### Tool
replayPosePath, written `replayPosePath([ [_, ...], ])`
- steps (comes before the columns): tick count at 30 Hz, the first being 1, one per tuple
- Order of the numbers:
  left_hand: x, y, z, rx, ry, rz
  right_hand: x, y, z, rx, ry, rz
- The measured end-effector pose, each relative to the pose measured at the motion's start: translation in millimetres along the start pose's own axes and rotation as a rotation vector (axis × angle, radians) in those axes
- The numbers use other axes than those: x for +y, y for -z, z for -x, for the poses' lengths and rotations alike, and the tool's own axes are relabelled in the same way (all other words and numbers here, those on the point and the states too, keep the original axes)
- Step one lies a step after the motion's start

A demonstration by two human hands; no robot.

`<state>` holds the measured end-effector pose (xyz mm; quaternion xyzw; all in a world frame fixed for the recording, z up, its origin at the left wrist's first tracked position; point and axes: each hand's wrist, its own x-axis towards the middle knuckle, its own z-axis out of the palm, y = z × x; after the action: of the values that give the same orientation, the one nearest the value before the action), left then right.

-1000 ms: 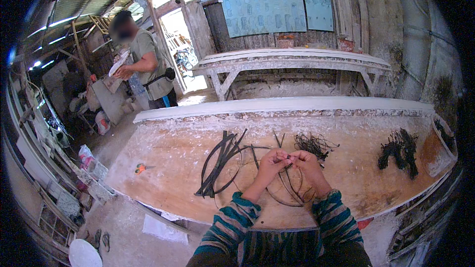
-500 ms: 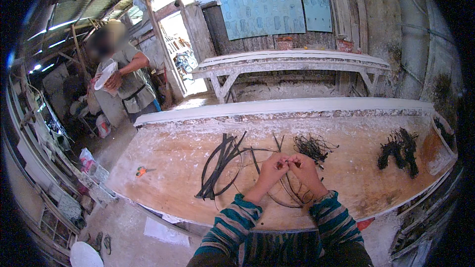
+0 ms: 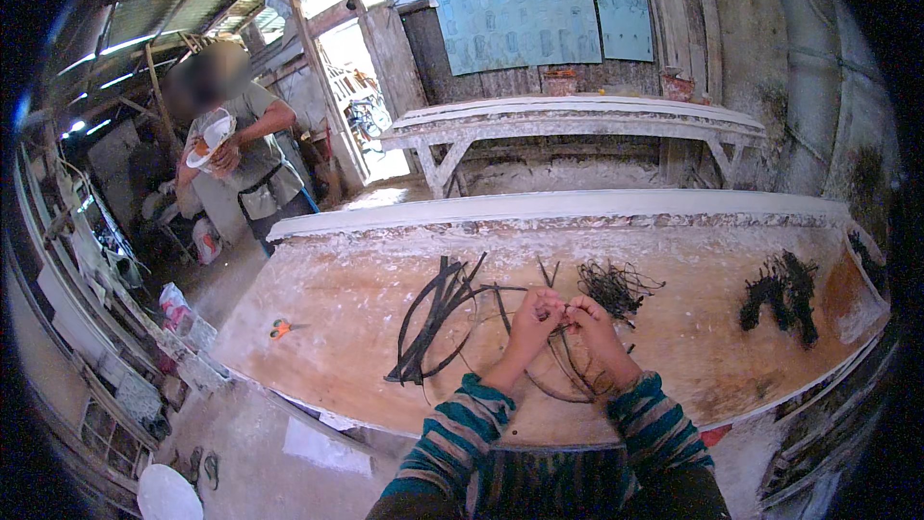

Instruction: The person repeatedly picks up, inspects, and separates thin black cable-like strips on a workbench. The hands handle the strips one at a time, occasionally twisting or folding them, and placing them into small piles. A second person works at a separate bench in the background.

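Observation:
My left hand [image 3: 535, 320] and my right hand [image 3: 589, 325] meet above the wooden table, fingers pinched together. Between the fingertips runs a thin black strip [image 3: 565, 308], small and partly covered by my fingers. Below and around my wrists, long curved black strips [image 3: 563, 393] lie on the board. Left of my hands is a loose bundle of wider flat black strips [image 3: 420, 351]. A tangle of thin black loops [image 3: 616, 291] rests just beyond my right hand.
Orange-handled scissors [image 3: 280, 328] lie at the table's left. Dark knotted bunches [image 3: 791, 297] sit at its right end. A white-coated ledge [image 3: 558, 210] runs along the far side, with a white bench [image 3: 577, 116] behind. At the back left a person [image 3: 252, 154] stands holding white dishes.
My fingertips have drawn slightly apart, showing a little more of the strip between them. The person at the back left has shifted the white dishes. The whole view has moved slightly.

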<state>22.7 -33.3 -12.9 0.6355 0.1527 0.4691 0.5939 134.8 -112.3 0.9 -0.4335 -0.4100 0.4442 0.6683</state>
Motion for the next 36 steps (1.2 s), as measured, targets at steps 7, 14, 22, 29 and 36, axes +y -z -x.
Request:
replayPosePath([
  [7,-6.6,8.3,-0.6,-0.059,0.163,0.301,-4.6,2.6,0.6,-0.144,-0.067,-0.254],
  [14,2.3,6.9,0.8,-0.082,0.144,0.193,-7.3,2.7,1.8,-0.129,-0.092,-0.330],
  [22,9.9,4.7,2.2,-0.073,0.078,0.085,-4.0,8.2,-1.8,-0.036,-0.110,-0.296],
  [29,4.7,6.4,1.0,-0.079,0.049,0.078,0.1,9.4,-4.4,-0.053,-0.060,-0.198],
  [36,10.9,2.0,3.4,-0.008,-0.007,-0.084,-0.4,7.3,-3.4,-0.038,0.019,-0.065],
])
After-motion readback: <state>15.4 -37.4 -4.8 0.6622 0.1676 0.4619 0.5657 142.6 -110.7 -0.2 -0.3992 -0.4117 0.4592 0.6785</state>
